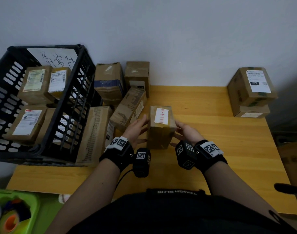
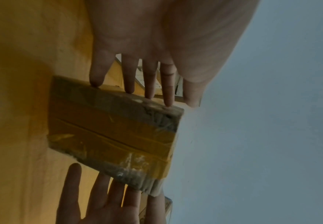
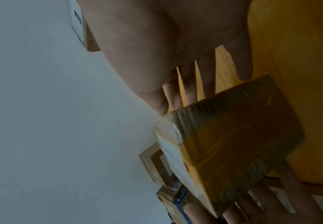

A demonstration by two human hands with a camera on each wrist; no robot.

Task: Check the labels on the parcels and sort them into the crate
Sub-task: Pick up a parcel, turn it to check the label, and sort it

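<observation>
Two flat hands, our left hand [image 1: 135, 127] and right hand [image 1: 186, 130], fingers straight, press opposite sides of a cardboard parcel [image 1: 161, 128] with a handwritten white label [image 1: 161, 116] on the wooden table [image 1: 220, 141].

Black wrist straps [image 1: 118, 155] with white tag blocks; black cube cameras; black top [image 1: 178, 215].

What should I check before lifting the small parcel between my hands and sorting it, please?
1. Left hand flat against the small parcel: ok, straight fingers touch its side.
2. Right hand on the opposite side: ok.
3. Handwritten label facing up: ok; its red writing cannot be read.
4. Room in the black crate: cannot tell, four parcels show inside.
5. Path leftward: not ok, loose parcels lie beside the crate.
</observation>
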